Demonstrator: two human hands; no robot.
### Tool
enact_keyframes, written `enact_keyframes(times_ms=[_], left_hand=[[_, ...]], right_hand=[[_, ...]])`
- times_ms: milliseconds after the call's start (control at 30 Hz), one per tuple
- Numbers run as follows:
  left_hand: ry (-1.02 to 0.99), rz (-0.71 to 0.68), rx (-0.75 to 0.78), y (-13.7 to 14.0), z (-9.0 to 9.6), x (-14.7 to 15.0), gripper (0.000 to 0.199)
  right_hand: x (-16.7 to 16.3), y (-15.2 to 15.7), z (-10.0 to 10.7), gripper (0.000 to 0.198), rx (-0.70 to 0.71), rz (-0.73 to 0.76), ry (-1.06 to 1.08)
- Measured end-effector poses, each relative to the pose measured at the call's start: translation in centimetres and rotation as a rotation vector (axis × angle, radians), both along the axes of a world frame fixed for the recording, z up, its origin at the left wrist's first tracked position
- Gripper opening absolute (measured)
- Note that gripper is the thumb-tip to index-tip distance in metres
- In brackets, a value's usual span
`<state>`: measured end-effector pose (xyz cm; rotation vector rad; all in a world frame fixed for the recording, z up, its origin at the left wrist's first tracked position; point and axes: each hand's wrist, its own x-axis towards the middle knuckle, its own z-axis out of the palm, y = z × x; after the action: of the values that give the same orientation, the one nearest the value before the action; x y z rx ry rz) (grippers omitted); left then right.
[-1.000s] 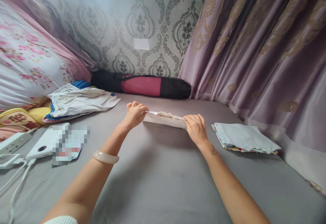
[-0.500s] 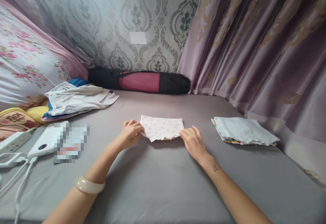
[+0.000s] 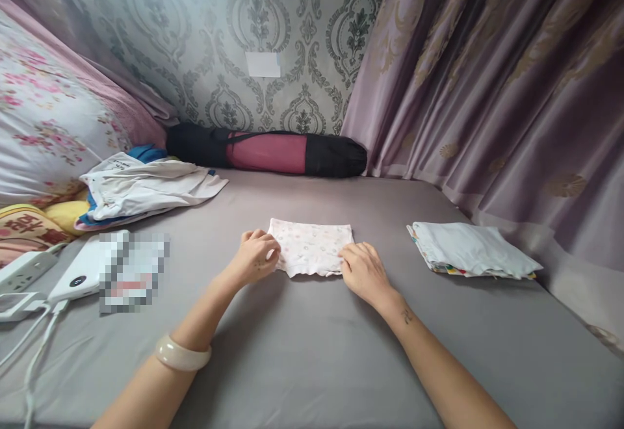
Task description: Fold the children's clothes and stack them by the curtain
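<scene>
A small, pale pink garment [image 3: 312,247] with a faint print lies folded into a rough rectangle on the bed, its near edge wavy. My left hand [image 3: 256,255] has its fingers curled over the left edge, thumb and fingertips closed on the fabric. At the right edge my right hand [image 3: 364,270] pinches the near right side between thumb and fingers. The fingertips partly cover both side edges. Off to the right sits a stack of folded white clothes [image 3: 475,250] with coloured layers showing beneath.
Crumpled white and blue clothes [image 3: 156,185] lie at the left beside a floral pillow [image 3: 43,110]. Nearer are a white power bank [image 3: 92,266], a power strip [image 3: 29,270] and cables. A black and red long bag [image 3: 268,153] lies along the wall; curtains [image 3: 463,78] hang at right.
The garment's near edge has come down flatter and slightly closer to me. My hands have shifted a little inward along its sides, and the view has tilted slightly.
</scene>
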<state>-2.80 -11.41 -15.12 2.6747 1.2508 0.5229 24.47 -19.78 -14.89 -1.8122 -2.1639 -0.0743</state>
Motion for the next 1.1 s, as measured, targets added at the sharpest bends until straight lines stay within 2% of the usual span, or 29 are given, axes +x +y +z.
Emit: enact_keyframes(times_ms=[100,167,333,467,600,833,1100], left_hand=[[-0.015,0.093,0.044,0.4,0.4,3.1,0.025],[0.004,0.13,0.042,0.7,0.3,5.2,0.028],[0.13,0.157,0.033,1.1,-1.9,8.4,0.043],[0.176,0.188,0.027,1.5,-4.4,8.7,0.048],[0.199,0.193,0.069,1.8,-5.6,8.6,0.05],[0.217,0.177,0.07,1.9,-5.3,8.7,0.048],[0.124,0.149,0.045,2.0,-4.2,8.7,0.039]], right_hand=[[-2.1,2.4,0.0,0.039,0.026,-0.037,0.035],[-3.6,3.9,-0.4,0.043,-0.005,-0.061,0.041],[-5.7,5.9,-2.2,0.053,-0.13,-0.084,0.049],[-5.7,5.9,-3.0,0.055,-0.17,-0.055,0.039],[-5.7,5.8,-3.2,0.056,-0.197,-0.051,0.03],[-5.8,6.0,-3.0,0.055,-0.211,-0.05,0.033],[-5.5,6.6,-2.6,0.053,-0.236,-0.053,0.085]])
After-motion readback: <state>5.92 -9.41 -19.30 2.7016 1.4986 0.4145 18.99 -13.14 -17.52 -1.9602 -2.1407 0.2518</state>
